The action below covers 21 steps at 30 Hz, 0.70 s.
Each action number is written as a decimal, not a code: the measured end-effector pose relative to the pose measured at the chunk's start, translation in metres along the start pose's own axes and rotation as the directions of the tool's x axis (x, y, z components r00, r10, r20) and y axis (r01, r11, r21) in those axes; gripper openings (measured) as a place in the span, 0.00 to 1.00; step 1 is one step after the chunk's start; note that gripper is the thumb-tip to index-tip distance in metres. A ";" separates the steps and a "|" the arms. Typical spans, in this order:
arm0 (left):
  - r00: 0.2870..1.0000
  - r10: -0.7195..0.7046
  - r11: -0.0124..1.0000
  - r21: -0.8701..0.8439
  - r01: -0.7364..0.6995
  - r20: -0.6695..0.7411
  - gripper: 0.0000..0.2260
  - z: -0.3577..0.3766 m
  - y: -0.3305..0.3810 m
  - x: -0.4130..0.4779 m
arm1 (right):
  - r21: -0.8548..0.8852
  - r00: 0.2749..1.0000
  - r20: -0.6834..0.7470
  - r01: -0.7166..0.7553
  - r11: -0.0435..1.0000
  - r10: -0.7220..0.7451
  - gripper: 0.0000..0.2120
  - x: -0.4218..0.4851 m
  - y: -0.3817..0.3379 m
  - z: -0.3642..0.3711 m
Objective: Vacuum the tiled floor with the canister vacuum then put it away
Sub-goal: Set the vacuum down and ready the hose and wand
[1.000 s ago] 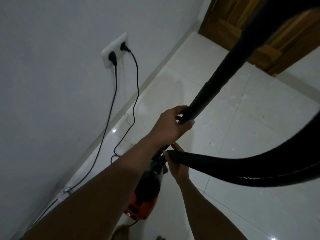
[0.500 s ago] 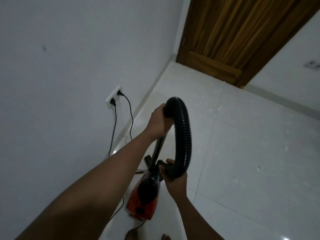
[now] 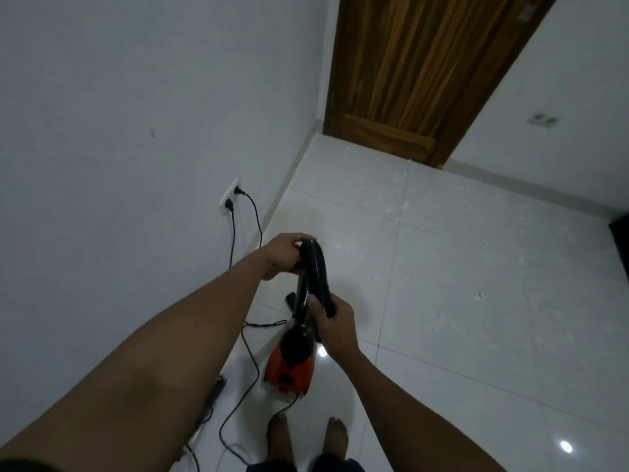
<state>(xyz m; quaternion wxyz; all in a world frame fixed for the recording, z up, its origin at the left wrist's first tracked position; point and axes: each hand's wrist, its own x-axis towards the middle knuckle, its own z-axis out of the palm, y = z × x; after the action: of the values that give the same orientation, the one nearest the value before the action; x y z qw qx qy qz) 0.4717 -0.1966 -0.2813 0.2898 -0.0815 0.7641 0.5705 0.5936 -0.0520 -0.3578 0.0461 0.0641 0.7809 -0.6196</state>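
A small red and black canister vacuum (image 3: 289,364) sits on the white tiled floor (image 3: 476,318) just ahead of my bare feet. Its black ribbed hose (image 3: 316,270) arches up in a tight loop. My left hand (image 3: 284,255) grips the top of that loop, where the hose meets the black tube. My right hand (image 3: 332,323) is closed around the lower end of the hose, above the canister. The black floor nozzle (image 3: 290,299) shows partly behind the tube. Small white bits lie scattered over the tiles.
The white wall (image 3: 119,131) on my left carries a socket (image 3: 229,199) with two black plugs, and their cords (image 3: 250,352) trail across the floor near my feet. A wooden door (image 3: 415,73) closes the far corner. A dark object (image 3: 621,247) pokes in at the right edge.
The hose, stretched wide a second ago, is now folded into a tight loop. My view has lifted and pulled back, and both hands sit farther from the camera.
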 end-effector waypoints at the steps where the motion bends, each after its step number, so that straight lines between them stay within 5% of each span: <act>1: 0.998 -0.067 0.989 -0.132 0.068 0.005 0.19 0.001 -0.003 -0.009 | 0.019 0.999 0.032 -0.010 1.000 0.009 0.32 -0.005 0.002 0.003; 5: 0.955 -0.297 0.817 -0.516 0.259 0.009 0.12 0.005 -0.018 -0.036 | 0.037 0.985 0.147 -0.098 0.995 0.091 0.41 -0.029 0.013 0.017; 9: 0.928 -0.372 0.846 -0.415 0.334 -0.012 0.25 0.008 -0.037 -0.048 | 0.058 0.944 0.194 -0.281 0.958 0.266 0.50 -0.043 0.027 0.032; 12: 0.916 -0.397 0.848 -0.403 0.344 -0.054 0.17 0.019 -0.043 -0.062 | 0.093 0.901 0.139 -0.425 0.901 0.411 0.47 -0.037 0.039 0.044; 17: 0.898 -0.401 0.870 -0.380 0.312 -0.180 0.10 0.038 -0.067 -0.084 | 0.384 0.700 0.220 -0.702 0.600 0.679 0.47 -0.017 0.029 0.053; 21: 0.904 -0.371 0.905 -0.301 0.301 -0.214 0.14 0.046 -0.101 -0.092 | 0.333 0.568 0.342 -0.818 0.469 0.749 0.37 0.005 0.032 0.059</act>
<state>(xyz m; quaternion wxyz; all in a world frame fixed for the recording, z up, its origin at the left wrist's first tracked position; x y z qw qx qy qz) 0.6095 -0.2073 -0.3237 0.2660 -0.3262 0.6885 0.5906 0.5932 -0.1018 -0.4024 0.3664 0.3781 0.4883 -0.6959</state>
